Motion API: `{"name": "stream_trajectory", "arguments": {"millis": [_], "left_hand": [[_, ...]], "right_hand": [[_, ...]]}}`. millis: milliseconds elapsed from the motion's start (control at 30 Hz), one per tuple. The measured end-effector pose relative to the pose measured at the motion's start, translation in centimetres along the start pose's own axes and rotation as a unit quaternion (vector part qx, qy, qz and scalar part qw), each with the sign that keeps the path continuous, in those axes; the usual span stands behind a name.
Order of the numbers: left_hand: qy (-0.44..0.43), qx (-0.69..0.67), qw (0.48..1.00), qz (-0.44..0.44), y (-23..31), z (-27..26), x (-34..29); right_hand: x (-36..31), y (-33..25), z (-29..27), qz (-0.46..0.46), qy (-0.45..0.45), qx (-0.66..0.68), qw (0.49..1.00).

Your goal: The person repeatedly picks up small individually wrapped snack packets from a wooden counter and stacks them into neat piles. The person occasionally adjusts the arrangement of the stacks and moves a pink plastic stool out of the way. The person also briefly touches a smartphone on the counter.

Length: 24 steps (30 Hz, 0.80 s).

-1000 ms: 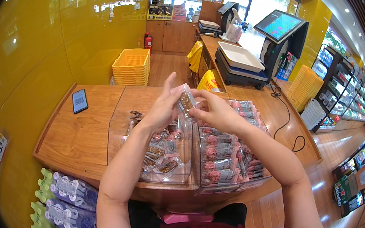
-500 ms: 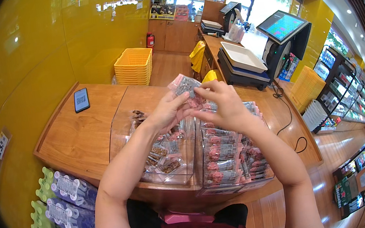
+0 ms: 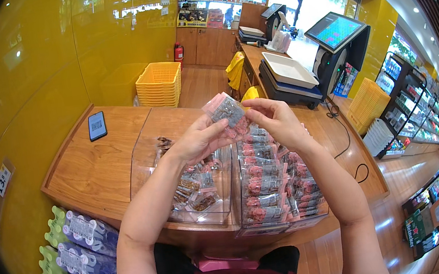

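Note:
My left hand [image 3: 201, 139] holds a few small pink-and-grey snack packets [image 3: 226, 113] in a bundle, its thumb across their front. My right hand [image 3: 280, 123] has its thumb and fingertips closed on the right edge of that bundle. Both hands are above two clear plastic bins. Beneath my right arm, the right bin [image 3: 245, 203] is filled with rows of similar pink-and-grey packets [image 3: 263, 184]. In the left bin [image 3: 138, 175], partly hidden by my left forearm, lie loose clear-wrapped brown snacks [image 3: 204, 201].
The bins stand on a wooden counter [image 3: 76, 164] with a phone [image 3: 96, 126] at its left. Farther right are a scale with a white tray [image 3: 291, 69] and a touch screen [image 3: 336, 31]. Stacked yellow baskets [image 3: 159, 84] stand behind the counter; bottle packs [image 3: 88, 259] are at lower left.
The packets in my left hand have tilted and show more of their front. My right hand has drawn its fingers together at their right edge. The view has shifted slightly.

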State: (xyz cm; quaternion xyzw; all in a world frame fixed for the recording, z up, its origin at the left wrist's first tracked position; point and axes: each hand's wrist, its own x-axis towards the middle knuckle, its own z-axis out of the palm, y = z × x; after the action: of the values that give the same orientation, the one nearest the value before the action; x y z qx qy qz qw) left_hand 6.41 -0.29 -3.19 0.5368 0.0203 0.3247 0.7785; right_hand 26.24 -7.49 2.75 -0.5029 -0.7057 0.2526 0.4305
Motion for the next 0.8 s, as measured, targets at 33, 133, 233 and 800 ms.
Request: {"name": "stream_trajectory", "arguments": {"millis": [33,133,233,800], "left_hand": [[-0.005,0.0,1.0,0.004,-0.1,0.0,0.1],[-0.005,0.002,1.0,0.002,-0.4,-0.3,0.2],[0.003,0.03,1.0,-0.008,-0.5,-0.6,0.0],[0.038,-0.03,0.999,-0.005,0.1,0.8,0.3]], "right_hand": [[0.0,0.0,-0.1,0.0,-0.004,-0.013,1.0],[-0.1,-0.2,-0.1,0.007,-0.012,-0.003,1.0],[0.0,-0.3,0.2,0.002,-0.005,-0.004,1.0],[-0.5,-1.0,-2.7,0.092,0.034,0.262,0.96]]}}
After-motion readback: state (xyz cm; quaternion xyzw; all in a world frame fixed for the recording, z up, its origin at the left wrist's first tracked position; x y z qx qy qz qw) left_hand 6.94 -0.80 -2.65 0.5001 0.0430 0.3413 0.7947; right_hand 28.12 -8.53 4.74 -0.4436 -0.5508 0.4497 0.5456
